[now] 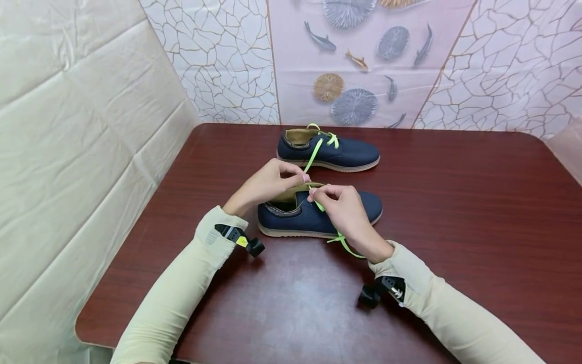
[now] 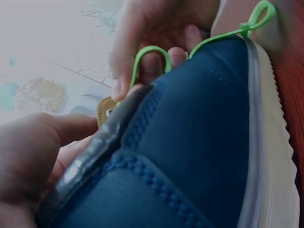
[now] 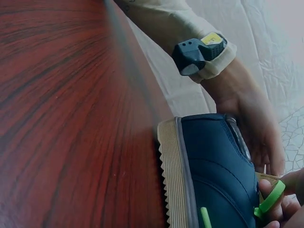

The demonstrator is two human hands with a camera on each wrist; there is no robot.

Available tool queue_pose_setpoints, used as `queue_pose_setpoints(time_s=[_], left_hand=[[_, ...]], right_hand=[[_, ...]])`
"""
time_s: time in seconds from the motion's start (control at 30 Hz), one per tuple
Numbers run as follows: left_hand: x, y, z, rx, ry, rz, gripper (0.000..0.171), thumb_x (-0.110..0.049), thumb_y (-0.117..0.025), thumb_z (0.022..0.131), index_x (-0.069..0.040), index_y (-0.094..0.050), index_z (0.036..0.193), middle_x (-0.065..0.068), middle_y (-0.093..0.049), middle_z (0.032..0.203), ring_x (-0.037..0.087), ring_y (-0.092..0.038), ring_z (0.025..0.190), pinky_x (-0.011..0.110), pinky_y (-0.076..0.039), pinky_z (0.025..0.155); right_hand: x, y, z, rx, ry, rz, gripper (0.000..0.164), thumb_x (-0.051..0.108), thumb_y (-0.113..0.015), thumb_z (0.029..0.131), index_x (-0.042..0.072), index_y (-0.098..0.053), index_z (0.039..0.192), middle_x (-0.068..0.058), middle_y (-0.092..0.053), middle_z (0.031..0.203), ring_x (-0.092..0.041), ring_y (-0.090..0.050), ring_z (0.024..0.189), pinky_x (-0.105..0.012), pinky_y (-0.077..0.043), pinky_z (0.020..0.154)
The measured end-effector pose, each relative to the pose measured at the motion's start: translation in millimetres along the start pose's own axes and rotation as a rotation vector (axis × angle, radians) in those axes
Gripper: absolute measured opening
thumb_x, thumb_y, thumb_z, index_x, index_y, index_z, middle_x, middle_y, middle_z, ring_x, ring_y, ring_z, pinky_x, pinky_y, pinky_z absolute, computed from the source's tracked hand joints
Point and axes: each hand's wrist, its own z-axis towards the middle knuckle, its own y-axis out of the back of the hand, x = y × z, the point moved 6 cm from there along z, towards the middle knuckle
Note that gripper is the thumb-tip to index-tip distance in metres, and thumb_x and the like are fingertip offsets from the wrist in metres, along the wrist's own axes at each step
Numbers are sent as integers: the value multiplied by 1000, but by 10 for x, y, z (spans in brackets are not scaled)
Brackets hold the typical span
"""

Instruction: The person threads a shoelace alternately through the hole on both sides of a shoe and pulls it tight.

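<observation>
A navy shoe (image 1: pixel 291 222) with a tan sole stands on the table, toe to the right, nearest the person. My left hand (image 1: pixel 273 183) is at its opening, thumb and fingertips pinching the tan tongue (image 2: pixel 103 110). With bent fingers my right hand (image 1: pixel 346 210) pinches a bright green shoelace (image 2: pixel 151 49) at the eyelets. The lace makes a small loop beside the tongue. Another stretch of green lace (image 1: pixel 350 248) hangs over the shoe's near side onto the table. The right hand covers part of the eyelet area in the head view.
Behind it stands a second navy shoe (image 1: pixel 352 151), green lace through its eyelets and one loose end trailing toward the left hand. Both shoes are on a dark red wooden table (image 1: pixel 454 212). A patterned backdrop (image 1: pixel 227 60) rises at the back, and pale cloth (image 1: pixel 91 151) hangs at left.
</observation>
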Motion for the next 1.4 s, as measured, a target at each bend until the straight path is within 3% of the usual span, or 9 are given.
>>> queue_pose_setpoints(time_s=[0.17,0.27,0.53,0.73,0.9,1.03,1.17,1.4], left_hand=[[22,-6,-34,34,36,-45,15,-27,-70,94,-15,-78,94,-2,-73,91,12,-59,85,29,-48,75],[16,-1,-41,12,36,-30,15,-27,-69,95,-15,-78,92,-2,-72,90,12,-58,84,28,-47,74],[-38,71,-42,-158,16,34,15,-25,-69,95,-14,-76,88,-2,-71,80,15,-61,78,27,-45,70],[-67,202,-75,-307,43,-125,15,-22,-69,95,-8,-75,93,3,-71,78,22,-71,76,31,-54,67],[-131,301,-99,-402,14,-217,18,-23,-70,94,-6,-74,95,8,-71,80,17,-70,71,28,-54,61],[-223,370,-130,-447,-34,-264,20,-25,-70,94,-5,-74,96,13,-71,83,26,-70,73,27,-53,61],[-309,396,-145,-455,-84,-292,20,-24,-70,94,-4,-73,97,17,-70,85,35,-70,77,30,-56,65],[-737,453,-323,-507,-106,-305,18,-11,-67,96,7,-70,96,21,-69,82,21,-67,67,24,-53,61]], right_hand=[[-1,-46,2,-19,4,-18,20,25,-63,94,14,-79,90,3,-75,97,-8,-58,96,-28,-40,79],[-10,-59,1,-18,-2,-17,21,28,-63,95,15,-79,90,3,-75,95,-9,-56,93,-28,-39,78],[-36,7,1,-53,1,10,26,31,-58,100,11,-75,100,0,-69,91,-12,-51,82,-27,-39,73],[-46,29,13,-56,8,48,27,32,-58,100,11,-73,94,0,-67,83,-13,-49,70,-25,-38,62],[-17,35,-8,-53,74,-36,21,33,-63,97,17,-76,90,1,-64,74,-14,-47,65,-26,-36,58],[17,36,-37,-71,142,-103,7,28,-72,90,23,-76,90,2,-59,67,-13,-45,61,-26,-35,57],[50,57,-40,-100,193,-147,6,23,-71,90,19,-76,89,2,-57,65,-14,-45,58,-26,-35,56],[72,119,-25,-157,210,-163,19,29,-65,97,15,-73,87,2,-55,67,-16,-46,59,-28,-36,59]])
